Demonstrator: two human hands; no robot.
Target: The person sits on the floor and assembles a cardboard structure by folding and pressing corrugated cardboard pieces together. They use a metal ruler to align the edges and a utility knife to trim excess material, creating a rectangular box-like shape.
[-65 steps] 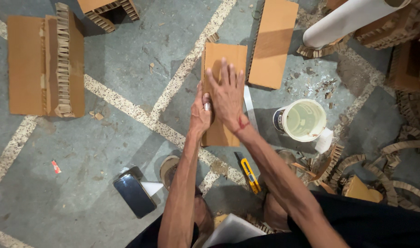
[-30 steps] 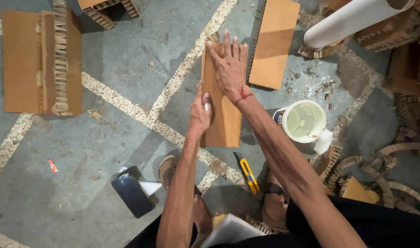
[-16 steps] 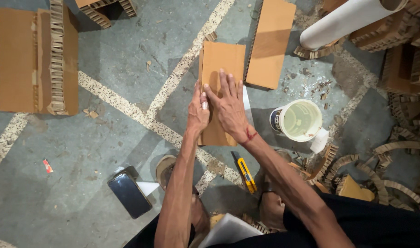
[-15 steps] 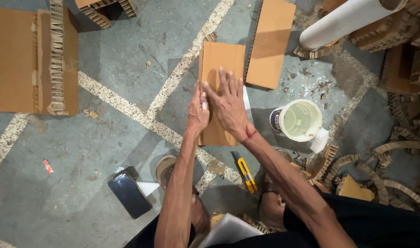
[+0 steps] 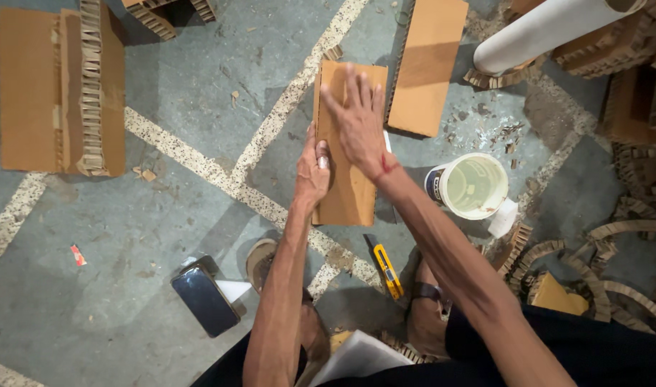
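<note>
Right hand (image 5: 358,122) lies flat, fingers spread, on the long brown cardboard panel (image 5: 346,143) at upper centre. Left hand (image 5: 312,170) curls against its left edge, grasping nothing I can tell. Even, sliding pressure would seat it well.

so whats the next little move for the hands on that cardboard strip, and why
Probably slide the right hand flat along the cardboard strip toward its near end. The palm lies open on the far half, the left hand braces the left edge, and the near half is uncovered.
</note>
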